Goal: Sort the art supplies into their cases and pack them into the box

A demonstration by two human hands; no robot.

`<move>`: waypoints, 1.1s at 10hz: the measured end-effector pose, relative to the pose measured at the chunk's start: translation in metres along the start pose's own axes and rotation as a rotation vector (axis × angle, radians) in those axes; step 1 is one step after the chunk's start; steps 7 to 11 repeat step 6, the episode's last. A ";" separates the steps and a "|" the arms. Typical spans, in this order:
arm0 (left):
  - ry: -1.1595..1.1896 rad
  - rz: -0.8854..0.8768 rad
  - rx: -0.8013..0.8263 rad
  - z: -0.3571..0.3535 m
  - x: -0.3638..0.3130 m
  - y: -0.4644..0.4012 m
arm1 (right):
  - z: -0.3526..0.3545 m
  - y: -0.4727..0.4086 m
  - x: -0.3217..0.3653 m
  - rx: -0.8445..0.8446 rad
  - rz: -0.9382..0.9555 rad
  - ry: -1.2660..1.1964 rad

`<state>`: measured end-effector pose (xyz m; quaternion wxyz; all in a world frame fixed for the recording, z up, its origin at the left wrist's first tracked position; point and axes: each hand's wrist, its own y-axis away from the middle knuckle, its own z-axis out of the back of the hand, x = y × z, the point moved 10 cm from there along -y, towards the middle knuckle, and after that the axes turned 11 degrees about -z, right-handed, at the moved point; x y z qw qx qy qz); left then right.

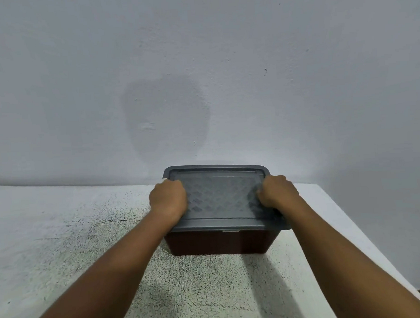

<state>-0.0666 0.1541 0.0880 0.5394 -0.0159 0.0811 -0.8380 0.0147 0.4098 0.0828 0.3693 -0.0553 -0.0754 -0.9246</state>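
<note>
A dark brown plastic box [218, 242] stands near the back of a speckled white table, close to the wall. A grey lid [220, 194] with a diamond pattern covers it fully, so nothing inside shows. My left hand [167, 199] grips the lid's left edge with curled fingers. My right hand [277, 191] grips the lid's right edge in the same way. No art supplies or cases are visible anywhere.
The speckled white table [199, 293] stretches toward me, with its right edge [353, 226] running diagonally close to the box. A plain grey-white wall [199, 74] rises directly behind the box.
</note>
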 end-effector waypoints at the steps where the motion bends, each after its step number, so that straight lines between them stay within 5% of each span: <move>1: -0.032 -0.016 0.006 0.001 -0.008 -0.001 | 0.000 0.003 0.000 -0.016 -0.009 0.033; 3: 0.008 -0.009 -0.034 0.008 -0.002 0.002 | 0.004 0.006 -0.004 -0.019 0.076 -0.003; 4: 0.273 0.023 -0.175 0.020 0.027 0.004 | 0.026 0.011 -0.008 0.010 0.163 -0.046; 5: 0.637 0.097 -0.366 0.016 0.081 0.034 | 0.100 0.023 -0.025 -0.066 0.232 -0.299; 6: 0.733 0.257 -0.439 -0.012 0.119 0.106 | 0.207 0.082 -0.051 -0.262 0.467 -0.729; 11: 0.733 0.257 -0.439 -0.012 0.119 0.106 | 0.207 0.082 -0.051 -0.262 0.467 -0.729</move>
